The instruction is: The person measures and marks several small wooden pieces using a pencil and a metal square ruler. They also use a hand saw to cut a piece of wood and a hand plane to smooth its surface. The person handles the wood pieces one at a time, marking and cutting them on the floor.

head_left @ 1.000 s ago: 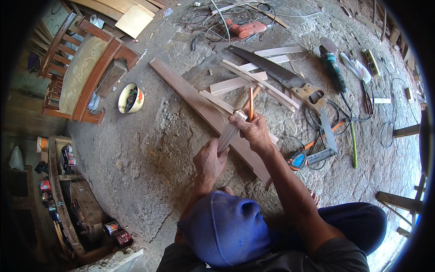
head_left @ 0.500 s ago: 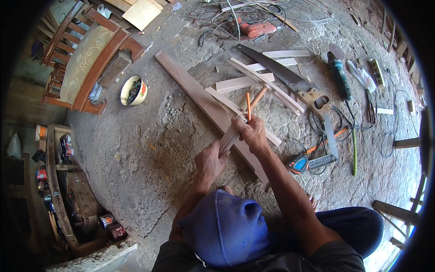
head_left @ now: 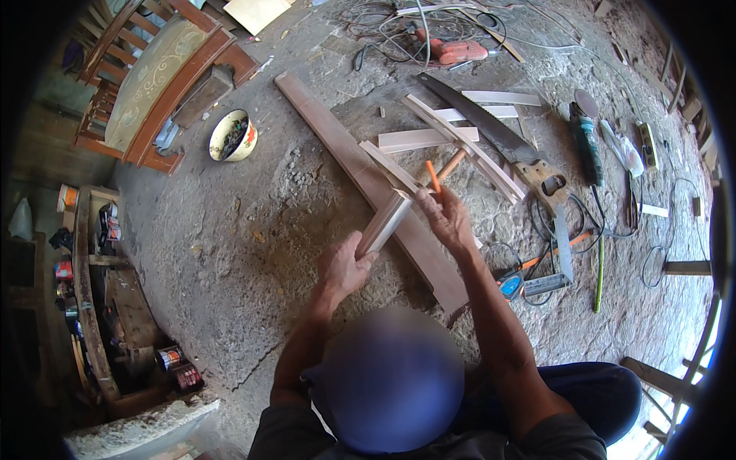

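Observation:
My left hand (head_left: pixel 343 268) grips a short bundle of pale wooden pieces (head_left: pixel 383 222), tilted up toward the right. My right hand (head_left: pixel 448 222) is just right of their upper end, apart from it, with an orange pencil (head_left: pixel 432 172) upright in its fingers. A long pale plank (head_left: pixel 314 119) lies diagonally on the floor beneath my hands, with a thinner strip (head_left: pixel 383 161) on it. Beyond my right hand a wooden handle (head_left: pixel 452 165) lies under crossed pale strips (head_left: pixel 483 165).
Around me on the rough floor (head_left: pixel 238 291) lie a handsaw (head_left: pixel 483 115), red drill (head_left: pixel 460 50), grinder (head_left: pixel 588 153), cables, metal square (head_left: pixel 561 253) and tape measure (head_left: pixel 510 285). An enamel bowl (head_left: pixel 231 138), carved wooden furniture (head_left: pixel 153 84) and a wooden crate (head_left: pixel 115 307) stand at left.
My right hand has come away from the wooden pieces, up and to the right with the pencil. My left hand has shifted slightly left, and the top of the bundle now shows.

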`<state>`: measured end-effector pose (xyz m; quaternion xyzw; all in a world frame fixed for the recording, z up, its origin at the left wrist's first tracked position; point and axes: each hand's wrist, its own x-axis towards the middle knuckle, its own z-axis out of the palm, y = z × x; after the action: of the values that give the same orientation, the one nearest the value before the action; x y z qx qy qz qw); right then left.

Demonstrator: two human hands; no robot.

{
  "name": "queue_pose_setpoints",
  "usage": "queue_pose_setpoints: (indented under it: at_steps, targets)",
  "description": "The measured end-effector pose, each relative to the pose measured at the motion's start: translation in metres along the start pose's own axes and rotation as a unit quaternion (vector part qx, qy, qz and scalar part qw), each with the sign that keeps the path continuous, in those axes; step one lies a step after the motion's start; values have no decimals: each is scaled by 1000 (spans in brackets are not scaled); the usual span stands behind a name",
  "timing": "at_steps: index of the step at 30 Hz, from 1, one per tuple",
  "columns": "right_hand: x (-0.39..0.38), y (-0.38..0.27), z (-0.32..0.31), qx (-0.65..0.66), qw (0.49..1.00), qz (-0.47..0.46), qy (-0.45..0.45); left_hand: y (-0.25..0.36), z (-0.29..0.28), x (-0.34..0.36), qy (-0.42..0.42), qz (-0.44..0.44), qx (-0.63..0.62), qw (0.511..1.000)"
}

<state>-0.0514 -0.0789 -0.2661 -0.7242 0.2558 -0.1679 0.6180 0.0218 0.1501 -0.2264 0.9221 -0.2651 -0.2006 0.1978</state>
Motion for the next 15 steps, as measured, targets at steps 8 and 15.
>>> queue_pose_setpoints:
  at_steps: [8,15]
  targets:
    - [3,54,-17,-424,897,-126,-16,-58,-13,25,-116,54,-165,978]
    - [10,44,-30,-422,889,-169,-51,-80,-20,42,-182,86,-296,934]
